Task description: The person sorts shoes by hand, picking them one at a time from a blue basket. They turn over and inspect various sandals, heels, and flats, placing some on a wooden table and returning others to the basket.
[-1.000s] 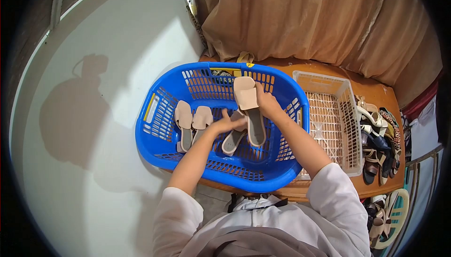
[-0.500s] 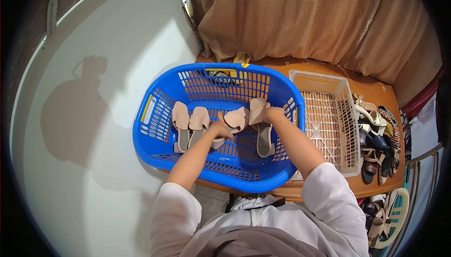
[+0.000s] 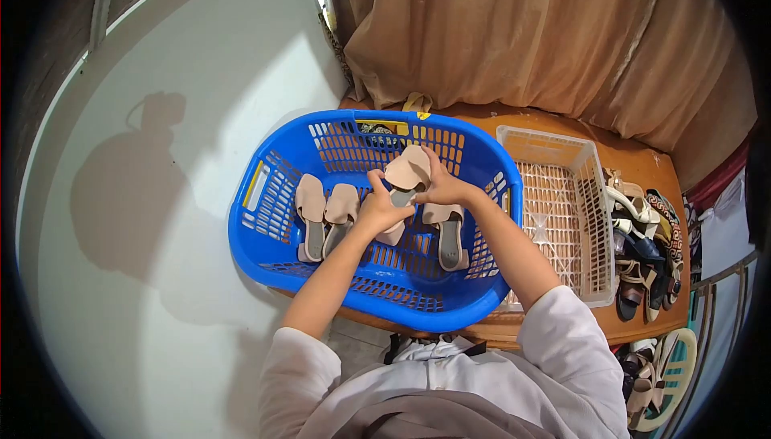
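A blue plastic laundry basket sits on a wooden table. Both my hands are inside it on one beige slip-on sandal, which is lifted and tilted. My left hand grips its heel end and my right hand holds its toe end. A matching beige sandal lies flat on the basket floor under my right hand. A pair of beige sandals lies side by side at the basket's left.
An empty white plastic crate stands right of the basket on the wooden table. Several sandals and shoes are piled at the table's right end. A tan curtain hangs behind. White floor is on the left.
My right hand set one sandal flat in the basket, then moved left onto the sandal in my left hand. That sandal has been lifted and tilted up.
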{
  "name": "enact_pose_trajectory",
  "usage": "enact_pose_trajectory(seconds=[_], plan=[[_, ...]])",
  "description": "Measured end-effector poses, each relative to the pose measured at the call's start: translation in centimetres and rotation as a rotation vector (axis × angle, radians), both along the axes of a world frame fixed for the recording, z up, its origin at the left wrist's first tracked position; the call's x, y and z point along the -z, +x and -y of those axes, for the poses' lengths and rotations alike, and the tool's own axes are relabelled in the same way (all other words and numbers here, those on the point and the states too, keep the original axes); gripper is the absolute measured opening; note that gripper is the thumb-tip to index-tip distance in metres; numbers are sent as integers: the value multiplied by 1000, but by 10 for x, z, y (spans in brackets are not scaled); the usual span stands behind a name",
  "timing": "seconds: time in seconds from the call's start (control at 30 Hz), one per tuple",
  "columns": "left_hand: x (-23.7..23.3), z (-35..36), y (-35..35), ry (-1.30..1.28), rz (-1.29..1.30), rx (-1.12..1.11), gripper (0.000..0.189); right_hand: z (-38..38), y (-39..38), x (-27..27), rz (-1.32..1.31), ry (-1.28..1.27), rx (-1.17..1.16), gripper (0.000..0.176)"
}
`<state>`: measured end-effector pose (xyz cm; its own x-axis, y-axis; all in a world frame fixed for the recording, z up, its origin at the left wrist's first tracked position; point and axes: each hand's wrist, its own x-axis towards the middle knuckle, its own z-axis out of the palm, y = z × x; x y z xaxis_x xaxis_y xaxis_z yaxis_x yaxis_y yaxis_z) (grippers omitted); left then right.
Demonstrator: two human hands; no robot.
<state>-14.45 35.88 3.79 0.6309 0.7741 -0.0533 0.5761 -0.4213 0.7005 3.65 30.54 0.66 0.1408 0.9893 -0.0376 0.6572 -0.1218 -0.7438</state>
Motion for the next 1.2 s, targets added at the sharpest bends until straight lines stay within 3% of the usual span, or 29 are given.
enact_pose_trajectory(seconds=[0.1, 0.3, 0.5, 0.7, 0.9, 1.0, 1.1, 1.13, 1.2], plan=[[-20, 7, 1, -54, -32, 6, 89, 10, -2, -38, -408, -113, 58, 106], [-22, 18, 8, 4, 43, -11, 89, 0, 3, -15, 24, 189, 142, 95], [0, 13, 10, 88, 101, 61, 90, 1, 6, -20, 48, 114, 74, 89], [6, 4, 10, -37, 159, 127, 87, 1, 12, -20, 83, 34, 84, 87], [6, 10, 12, 21, 157, 194, 79, -3, 5, -7, 211, 26, 273, 65], [13, -6, 16, -360, 231, 78, 73, -1, 7, -13, 135, 249, 177, 53], [22, -9, 12, -57, 390, 117, 65, -1, 1, -24, 79, 454, 82, 53], [10, -3, 11, -121, 449, 68, 64, -1, -2, -28, 63, 490, 50, 53], [9, -11, 12, 134, 443, -18, 65, 1, -8, -37, 30, 561, -11, 54]])
